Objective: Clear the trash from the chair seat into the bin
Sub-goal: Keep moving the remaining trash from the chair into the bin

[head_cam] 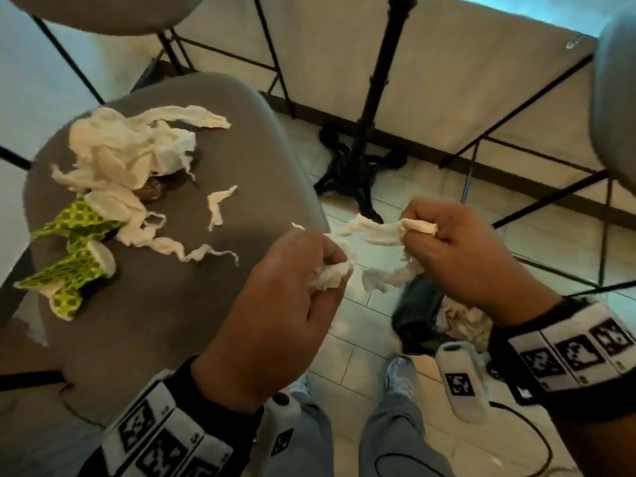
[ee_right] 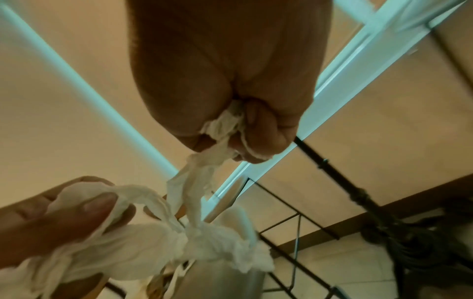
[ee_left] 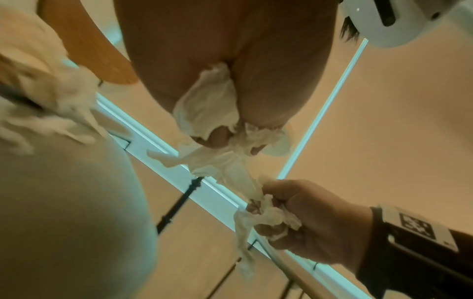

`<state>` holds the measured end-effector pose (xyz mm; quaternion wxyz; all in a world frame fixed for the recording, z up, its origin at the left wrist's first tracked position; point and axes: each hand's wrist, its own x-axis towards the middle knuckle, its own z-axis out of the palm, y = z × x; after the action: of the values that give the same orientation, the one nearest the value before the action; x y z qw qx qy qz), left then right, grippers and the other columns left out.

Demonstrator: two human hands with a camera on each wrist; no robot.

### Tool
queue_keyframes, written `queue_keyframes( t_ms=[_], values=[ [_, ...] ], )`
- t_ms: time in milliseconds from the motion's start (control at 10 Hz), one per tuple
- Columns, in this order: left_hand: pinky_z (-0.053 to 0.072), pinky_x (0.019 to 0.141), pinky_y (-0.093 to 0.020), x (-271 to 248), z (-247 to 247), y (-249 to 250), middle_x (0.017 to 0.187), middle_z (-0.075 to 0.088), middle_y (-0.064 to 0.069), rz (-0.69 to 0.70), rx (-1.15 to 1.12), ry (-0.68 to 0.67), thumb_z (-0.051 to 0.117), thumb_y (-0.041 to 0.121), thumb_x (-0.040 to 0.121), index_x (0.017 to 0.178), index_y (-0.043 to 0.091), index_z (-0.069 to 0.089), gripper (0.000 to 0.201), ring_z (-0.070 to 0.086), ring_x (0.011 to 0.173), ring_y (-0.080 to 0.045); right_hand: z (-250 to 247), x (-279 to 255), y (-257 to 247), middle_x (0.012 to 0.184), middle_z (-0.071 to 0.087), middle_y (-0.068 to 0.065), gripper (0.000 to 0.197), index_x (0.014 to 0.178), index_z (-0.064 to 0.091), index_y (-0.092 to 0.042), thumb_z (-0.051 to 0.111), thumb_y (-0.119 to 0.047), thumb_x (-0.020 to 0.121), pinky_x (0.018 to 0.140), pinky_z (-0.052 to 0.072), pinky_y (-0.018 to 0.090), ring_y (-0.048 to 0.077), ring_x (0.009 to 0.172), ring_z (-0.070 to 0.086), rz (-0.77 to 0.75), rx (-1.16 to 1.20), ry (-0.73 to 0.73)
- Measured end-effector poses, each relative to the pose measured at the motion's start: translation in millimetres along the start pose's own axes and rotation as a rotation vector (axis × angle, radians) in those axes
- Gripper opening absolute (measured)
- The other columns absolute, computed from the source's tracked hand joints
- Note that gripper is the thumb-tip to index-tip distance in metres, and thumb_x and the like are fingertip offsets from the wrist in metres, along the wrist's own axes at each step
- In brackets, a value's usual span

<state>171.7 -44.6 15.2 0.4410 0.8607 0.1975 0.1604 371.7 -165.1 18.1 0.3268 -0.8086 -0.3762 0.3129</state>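
Note:
A grey chair seat (head_cam: 192, 304) carries a heap of torn white tissue (head_cam: 130, 146), loose tissue strips (head_cam: 216, 208) and green dotted wrappers (head_cam: 75, 249). Both hands hover past the seat's right edge, above the floor. My left hand (head_cam: 327, 273) grips a wad of white tissue (ee_left: 207, 105). My right hand (head_cam: 420, 232) clutches the other end of the same torn tissue strip (head_cam: 371, 228), which stretches between the fists and dangles (ee_right: 194, 182). Below the right hand stands a bin with a black bag (head_cam: 423, 311), crumpled paper inside.
A black cast-iron table pedestal (head_cam: 361, 160) stands behind the hands. Thin black metal chair legs (head_cam: 516, 139) cross the tiled floor (head_cam: 344, 356). Another grey seat (head_cam: 99, 12) is at the top left. My feet (head_cam: 399, 373) and a cable lie near the bin.

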Motion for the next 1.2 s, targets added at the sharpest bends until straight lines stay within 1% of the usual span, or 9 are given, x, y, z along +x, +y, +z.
queue_keyframes(
  t_ms=[200, 400, 500, 600, 700, 900, 1000, 1100, 1200],
  values=[
    [0.044, 0.063, -0.014, 46.9, 124.9, 31.8, 0.081, 0.057, 0.009, -0.016, -0.168, -0.217, 0.065, 0.02, 0.103, 0.098, 0.017, 0.058, 0.009, 0.056, 0.069, -0.009, -57.4, -66.5, 129.8, 0.062, 0.062, 0.0, 0.02, 0.076, 0.066, -0.016, 0.058, -0.012, 0.094, 0.054, 0.043, 0.024, 0.002, 0.054, 0.054, 0.3, 0.091, 0.16],
    [0.044, 0.052, -0.015, 81.7, 313.2, -1.3, 0.075, 0.058, 0.004, -0.282, -0.133, -0.46, 0.065, 0.025, 0.102, 0.094, 0.017, 0.056, 0.015, 0.055, 0.061, -0.004, -65.1, -106.1, 290.6, 0.052, 0.056, -0.011, 0.034, 0.064, 0.06, -0.028, 0.058, -0.01, 0.092, 0.056, 0.037, 0.024, 0.0, 0.051, 0.049, 0.704, 0.237, 0.315],
    [0.04, 0.051, -0.012, 93.5, 396.7, -28.2, 0.081, 0.06, 0.001, -0.436, -0.057, -0.569, 0.064, 0.025, 0.102, 0.102, 0.012, 0.059, 0.014, 0.055, 0.062, 0.003, -53.6, -106.2, 368.9, 0.078, 0.06, -0.004, 0.02, 0.1, 0.073, -0.016, 0.053, -0.013, 0.094, 0.074, 0.049, 0.032, 0.016, 0.074, 0.056, 0.91, 0.308, 0.318],
    [0.05, 0.069, -0.03, 100.7, 465.3, -58.7, 0.101, 0.066, -0.006, -0.54, 0.027, -0.636, 0.065, 0.028, 0.1, 0.111, 0.012, 0.062, 0.02, 0.062, 0.084, -0.017, -39.0, -102.9, 437.2, 0.109, 0.067, 0.018, 0.034, 0.125, 0.065, -0.002, 0.055, -0.015, 0.094, 0.091, 0.056, 0.043, 0.036, 0.102, 0.066, 1.078, 0.366, 0.343],
    [0.056, 0.081, -0.039, 100.1, 519.1, -86.6, 0.101, 0.068, -0.008, -0.599, 0.081, -0.688, 0.065, 0.029, 0.099, 0.109, 0.012, 0.063, 0.019, 0.068, 0.093, -0.03, -15.9, -99.9, 512.7, 0.122, 0.066, 0.017, 0.037, 0.126, 0.062, -0.004, 0.066, -0.017, 0.092, 0.094, 0.051, 0.04, 0.036, 0.114, 0.064, 1.071, 0.135, 0.071],
    [0.057, 0.094, -0.039, 96.6, 577.6, -111.4, 0.112, 0.071, -0.001, -0.745, 0.024, -0.741, 0.06, 0.059, 0.095, 0.126, 0.022, 0.065, 0.049, 0.07, 0.105, -0.024, 6.8, -96.5, 592.2, 0.106, 0.066, 0.011, 0.016, 0.099, 0.059, -0.007, 0.061, -0.021, 0.093, 0.065, 0.057, 0.031, 0.019, 0.073, 0.063, 1.356, 0.663, 0.357],
    [0.046, 0.113, -0.055, 98.3, 587.8, -106.1, 0.141, 0.059, 0.001, -0.984, -0.22, -0.708, 0.047, 0.072, 0.095, 0.149, 0.037, 0.05, 0.065, 0.058, 0.13, -0.025, 14.3, -95.8, 599.5, 0.132, 0.061, 0.015, 0.046, 0.12, 0.062, -0.008, 0.072, -0.036, 0.085, 0.07, 0.062, 0.045, 0.036, 0.108, 0.064, 1.348, 1.098, 0.432],
    [0.039, 0.114, -0.06, 101.5, 579.4, -103.0, 0.16, 0.046, 0.003, -1.135, -0.28, -0.676, 0.044, 0.087, 0.084, 0.161, 0.04, 0.032, 0.091, 0.045, 0.145, -0.027, 15.5, -103.2, 592.7, 0.156, 0.036, 0.015, 0.09, 0.151, 0.04, -0.032, 0.076, -0.064, 0.075, 0.095, 0.046, 0.073, 0.048, 0.139, 0.037, 1.306, 1.335, 0.437],
    [0.035, 0.113, -0.061, 100.0, 562.4, -110.2, 0.166, 0.04, 0.006, -1.116, -0.337, -0.678, 0.042, 0.101, 0.058, 0.159, 0.052, 0.028, 0.113, 0.039, 0.15, -0.028, 14.9, -114.0, 586.4, 0.169, 0.017, 0.012, 0.11, 0.159, 0.024, -0.041, 0.075, -0.074, 0.068, 0.102, 0.033, 0.08, 0.052, 0.149, 0.019, 1.298, 1.423, 0.505]
  ],
)
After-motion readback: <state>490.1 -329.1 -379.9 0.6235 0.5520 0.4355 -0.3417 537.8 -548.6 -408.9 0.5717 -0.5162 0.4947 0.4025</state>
